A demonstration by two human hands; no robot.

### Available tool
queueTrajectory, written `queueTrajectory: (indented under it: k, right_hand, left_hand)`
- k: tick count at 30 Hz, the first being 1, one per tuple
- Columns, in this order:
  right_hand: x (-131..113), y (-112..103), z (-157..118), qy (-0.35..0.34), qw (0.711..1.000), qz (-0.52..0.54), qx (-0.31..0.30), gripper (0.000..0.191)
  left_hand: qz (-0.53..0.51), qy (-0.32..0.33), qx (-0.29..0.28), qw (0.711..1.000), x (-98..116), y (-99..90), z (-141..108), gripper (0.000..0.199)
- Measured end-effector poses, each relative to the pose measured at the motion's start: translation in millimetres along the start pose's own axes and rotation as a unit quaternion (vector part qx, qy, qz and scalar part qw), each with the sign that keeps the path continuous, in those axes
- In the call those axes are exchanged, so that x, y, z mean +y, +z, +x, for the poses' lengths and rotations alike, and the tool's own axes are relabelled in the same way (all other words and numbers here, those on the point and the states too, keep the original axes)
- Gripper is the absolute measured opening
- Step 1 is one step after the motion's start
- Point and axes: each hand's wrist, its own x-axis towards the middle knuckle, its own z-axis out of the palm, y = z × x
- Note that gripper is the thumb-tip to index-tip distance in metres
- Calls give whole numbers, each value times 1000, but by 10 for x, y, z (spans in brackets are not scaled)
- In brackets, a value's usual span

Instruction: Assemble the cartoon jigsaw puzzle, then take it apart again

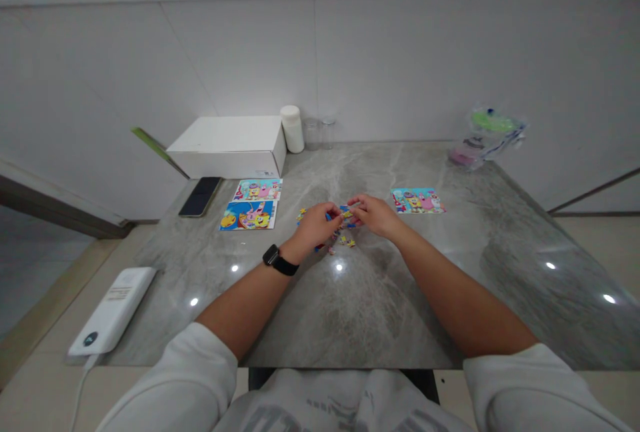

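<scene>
Small colourful puzzle pieces [347,241] lie in a loose group at the middle of the grey marble table [370,305]. Over their left part is my left hand [320,224], its thumb and fingers bent together at the pieces; what is between the fingertips is too small to make out. My right hand [371,214] faces it from the other side, fingers curved around a small piece, also hard to tell. Blue and yellow pieces show between the two hands. A cartoon picture card [418,201] lies flat to the right of my right hand.
Two cartoon cards [249,215] lie at the left, beside a phone [201,197]. Behind them stand a white box [227,147], a white bottle [293,129] and two clear glasses. A plastic bag [487,137] sits back right; a white power bank [114,311] lies front left.
</scene>
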Motion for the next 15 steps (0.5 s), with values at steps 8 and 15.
queueTrajectory:
  k: [8,15]
  right_hand:
    - [-165,-82,-40,-146,967,-202,54,10]
    - [-79,-70,114,-106,969,-223,17,17]
  left_hand:
    - [-134,-125,-52,982,-87,-65,16,20]
    - [81,-16,-102,991,-234,-232,-2,20]
